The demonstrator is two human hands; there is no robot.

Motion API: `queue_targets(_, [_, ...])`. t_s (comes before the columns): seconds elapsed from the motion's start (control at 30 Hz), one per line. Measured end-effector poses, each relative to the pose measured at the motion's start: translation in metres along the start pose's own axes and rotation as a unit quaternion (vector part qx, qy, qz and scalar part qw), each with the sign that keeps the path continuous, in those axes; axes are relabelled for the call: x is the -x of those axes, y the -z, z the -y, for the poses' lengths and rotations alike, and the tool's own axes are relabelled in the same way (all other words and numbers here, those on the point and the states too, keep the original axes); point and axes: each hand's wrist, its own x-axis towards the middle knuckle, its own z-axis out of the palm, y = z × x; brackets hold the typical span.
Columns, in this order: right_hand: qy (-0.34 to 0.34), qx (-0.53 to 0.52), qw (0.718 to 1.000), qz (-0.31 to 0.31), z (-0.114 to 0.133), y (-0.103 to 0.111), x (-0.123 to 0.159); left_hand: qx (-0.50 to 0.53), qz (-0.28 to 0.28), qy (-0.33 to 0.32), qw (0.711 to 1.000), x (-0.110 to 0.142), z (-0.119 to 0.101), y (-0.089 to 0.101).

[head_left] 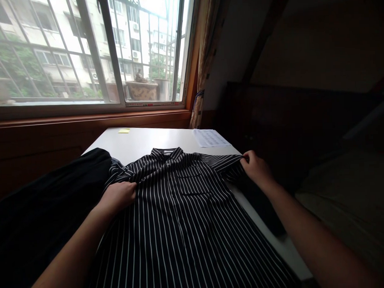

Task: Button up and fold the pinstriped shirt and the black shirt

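A black shirt with white stripes [181,211] lies front side up across the table, its collar toward the window and its lower part running out of view toward me. My left hand [120,195] is closed on the shirt's cloth at the left side, below the bunched left sleeve. At the right, my right hand [255,165] pinches the edge of the other sleeve, which is drawn out sideways past the table's edge. The chest pocket and a collar button show on the shirt's front.
Dark clothing [55,199] is heaped at the left of the white table [141,139]. A yellow sticky note [124,131] and a printed sheet [210,138] lie near its far edge. Behind stands a barred window [81,51] with a curtain [204,55] at its right.
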Motion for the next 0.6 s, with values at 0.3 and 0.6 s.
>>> queue_targets(0.3, [0.407,-0.088,0.908,0.050,0.132,0.033,0.045,-0.039,-0.024,-0.014,0.999,0.000,-0.004,-0.004])
queue_targets(0.6, [0.416,-0.303,0.829,0.219,0.141,0.010,0.111,-0.032,-0.022,-0.004,0.999,-0.001,-0.004,-0.005])
